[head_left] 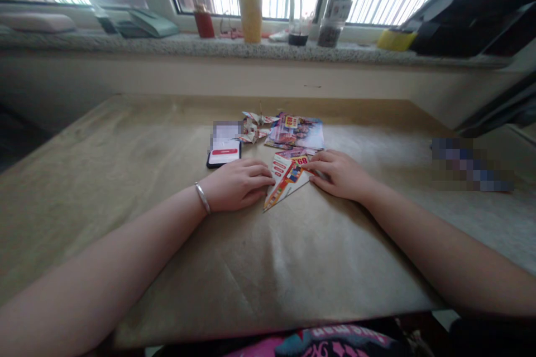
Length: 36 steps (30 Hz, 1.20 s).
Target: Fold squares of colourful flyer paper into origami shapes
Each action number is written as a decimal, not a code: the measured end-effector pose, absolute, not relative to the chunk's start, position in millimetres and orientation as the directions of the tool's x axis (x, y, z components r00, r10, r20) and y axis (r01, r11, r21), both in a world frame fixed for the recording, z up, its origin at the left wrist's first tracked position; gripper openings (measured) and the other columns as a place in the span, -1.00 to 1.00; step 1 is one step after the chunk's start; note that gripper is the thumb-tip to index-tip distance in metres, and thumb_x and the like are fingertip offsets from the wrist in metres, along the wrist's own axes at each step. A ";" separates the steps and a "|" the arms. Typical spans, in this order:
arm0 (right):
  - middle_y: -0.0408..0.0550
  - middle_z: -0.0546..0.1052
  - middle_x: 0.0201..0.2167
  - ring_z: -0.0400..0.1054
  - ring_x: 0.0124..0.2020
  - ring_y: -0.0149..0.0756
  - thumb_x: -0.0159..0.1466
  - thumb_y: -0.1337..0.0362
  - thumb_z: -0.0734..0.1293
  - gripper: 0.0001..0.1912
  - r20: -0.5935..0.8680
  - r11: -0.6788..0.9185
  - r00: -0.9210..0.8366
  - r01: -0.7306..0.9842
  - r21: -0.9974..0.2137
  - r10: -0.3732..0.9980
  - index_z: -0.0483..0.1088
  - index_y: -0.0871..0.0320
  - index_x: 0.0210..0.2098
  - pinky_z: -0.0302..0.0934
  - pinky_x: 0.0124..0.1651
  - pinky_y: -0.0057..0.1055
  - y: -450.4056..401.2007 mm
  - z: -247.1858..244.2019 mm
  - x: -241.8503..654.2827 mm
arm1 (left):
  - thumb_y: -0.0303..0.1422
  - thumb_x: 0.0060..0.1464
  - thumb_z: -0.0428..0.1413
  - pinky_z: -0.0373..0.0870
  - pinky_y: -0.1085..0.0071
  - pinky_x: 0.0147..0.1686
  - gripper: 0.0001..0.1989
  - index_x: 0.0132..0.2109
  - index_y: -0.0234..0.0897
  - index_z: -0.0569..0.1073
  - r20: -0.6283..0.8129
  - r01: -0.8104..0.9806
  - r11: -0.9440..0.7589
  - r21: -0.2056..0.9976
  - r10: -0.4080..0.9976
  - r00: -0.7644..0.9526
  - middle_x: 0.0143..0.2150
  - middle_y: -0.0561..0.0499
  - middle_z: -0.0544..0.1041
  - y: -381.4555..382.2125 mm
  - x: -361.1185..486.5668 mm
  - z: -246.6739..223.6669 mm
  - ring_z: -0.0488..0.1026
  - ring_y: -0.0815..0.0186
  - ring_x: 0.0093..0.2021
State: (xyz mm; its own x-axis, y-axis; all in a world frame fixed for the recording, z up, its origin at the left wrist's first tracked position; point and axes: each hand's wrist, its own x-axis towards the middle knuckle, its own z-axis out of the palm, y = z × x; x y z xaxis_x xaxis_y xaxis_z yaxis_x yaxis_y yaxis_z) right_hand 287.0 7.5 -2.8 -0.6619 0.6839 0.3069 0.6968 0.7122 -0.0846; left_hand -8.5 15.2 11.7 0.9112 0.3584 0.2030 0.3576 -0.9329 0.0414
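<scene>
A folded paper (288, 181) with red, yellow and white print lies on the table between my hands, its sharp point facing me. My left hand (243, 184), with a silver bangle at the wrist, rests at the paper's left edge, its fingers together and closed on that side. My right hand (337, 174) pinches the right corner between thumb and fingers. Just beyond is a stack of printed paper sheets (307, 133). Left of the stack stand folded paper cranes (253, 133). A phone (225, 150) with a lit screen lies beyond my left hand.
A tan cover spreads over the table (268, 268). At the far side, a stone windowsill (167, 46) holds a red jar (204, 21), a tall yellow cylinder (251, 0), clear containers (333, 19) and a black bag (473, 11). A blurred-out item (471, 164) lies right.
</scene>
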 end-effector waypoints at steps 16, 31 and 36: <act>0.09 0.50 -0.06 0.32 -0.04 -0.10 0.30 0.28 0.21 -0.67 0.347 0.648 -0.580 0.752 -0.120 0.737 0.47 0.12 0.00 0.26 0.02 -0.12 13.1 -8.5 281.1 | -0.28 0.20 0.04 0.26 0.03 0.20 -0.62 0.15 -0.19 0.39 0.179 0.312 -0.937 0.160 0.338 0.924 0.25 -0.16 0.32 14.7 -5.5 7.5 0.23 0.09 0.26; -0.02 0.55 -0.30 0.40 -0.19 -0.23 0.35 0.20 0.06 -0.63 0.324 0.530 -0.422 0.614 -0.585 0.847 0.40 0.13 -0.41 0.24 -0.03 -0.24 16.9 -9.2 288.7 | -0.42 0.22 -0.02 0.28 0.08 0.20 -0.65 0.12 -0.15 0.42 0.200 0.319 -0.933 0.168 0.349 0.915 0.23 -0.10 0.35 13.6 -3.9 8.2 0.25 0.15 0.26; -0.04 0.54 -0.32 0.39 -0.19 -0.26 0.35 0.16 0.11 -0.59 0.335 0.625 -0.537 0.572 -0.531 0.775 0.35 0.12 -0.56 0.22 -0.01 -0.27 15.1 -6.4 288.1 | -0.43 0.22 -0.06 0.30 0.10 0.17 -0.66 0.08 -0.17 0.44 0.214 0.336 -0.930 0.148 0.362 0.907 0.21 -0.11 0.36 13.4 -3.3 6.8 0.29 0.16 0.22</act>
